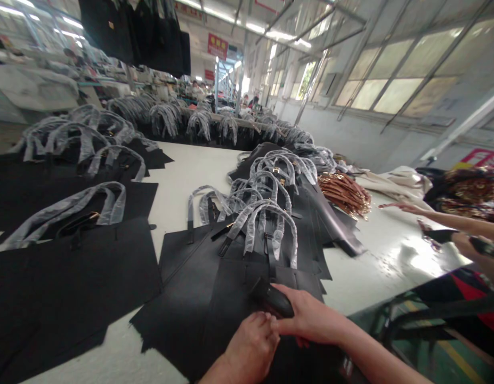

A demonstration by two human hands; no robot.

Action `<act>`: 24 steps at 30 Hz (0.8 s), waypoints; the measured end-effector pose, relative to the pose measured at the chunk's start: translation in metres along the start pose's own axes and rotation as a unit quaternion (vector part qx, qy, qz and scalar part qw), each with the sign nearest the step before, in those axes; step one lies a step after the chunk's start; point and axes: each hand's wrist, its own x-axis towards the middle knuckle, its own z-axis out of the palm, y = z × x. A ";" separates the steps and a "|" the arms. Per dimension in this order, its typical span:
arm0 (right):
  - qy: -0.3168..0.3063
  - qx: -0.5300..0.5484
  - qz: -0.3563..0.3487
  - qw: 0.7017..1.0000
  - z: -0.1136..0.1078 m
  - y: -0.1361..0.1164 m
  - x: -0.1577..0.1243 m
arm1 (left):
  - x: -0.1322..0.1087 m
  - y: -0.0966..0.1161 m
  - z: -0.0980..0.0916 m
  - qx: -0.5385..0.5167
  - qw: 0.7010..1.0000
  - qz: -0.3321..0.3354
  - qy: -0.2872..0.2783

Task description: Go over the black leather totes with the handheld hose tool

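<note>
In the head view, my right hand (306, 314) is wrapped round a black handheld tool (277, 300) above a black leather panel (191, 309). Just left of it, touching or nearly touching, is my left hand (255, 341), its fingers curled together; whether something small is pinched in them is hidden. Beyond both hands, plastic-wrapped handles (270, 213) arch up from the stacked black panels, with straps and gold-coloured metal parts among them.
More black panels (71, 288) with wrapped handles lie at the left. Brown straps (342, 194) are heaped at the right on the pale table (183, 170). Another person's arms (450, 218) reach in from the right. Black bags (138, 37) hang above.
</note>
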 end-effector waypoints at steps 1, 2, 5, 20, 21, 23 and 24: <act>-0.019 -0.015 0.001 1.000 0.003 -0.003 0.002 | 0.000 0.001 0.000 -0.003 1.000 -0.001 -0.012; -0.024 -0.033 0.002 0.999 0.005 -0.007 0.005 | 0.000 0.002 -0.001 0.001 1.000 0.000 -0.030; 0.025 -0.094 -0.015 0.995 0.014 -0.021 0.020 | 0.004 0.005 -0.006 0.027 0.994 -0.022 -0.102; 0.259 0.059 0.027 0.964 -0.028 0.034 -0.012 | 0.005 0.002 -0.017 -0.125 0.982 -0.143 0.002; 0.263 0.080 0.035 0.961 -0.029 0.047 -0.014 | 0.007 0.001 -0.018 -0.138 0.978 -0.155 0.014; 0.272 0.108 0.046 0.955 -0.022 0.070 -0.014 | 0.014 -0.005 -0.021 -0.168 0.967 -0.189 0.039; 0.275 0.111 0.050 0.954 -0.016 0.079 -0.012 | 0.019 -0.009 -0.024 -0.179 0.960 -0.209 0.052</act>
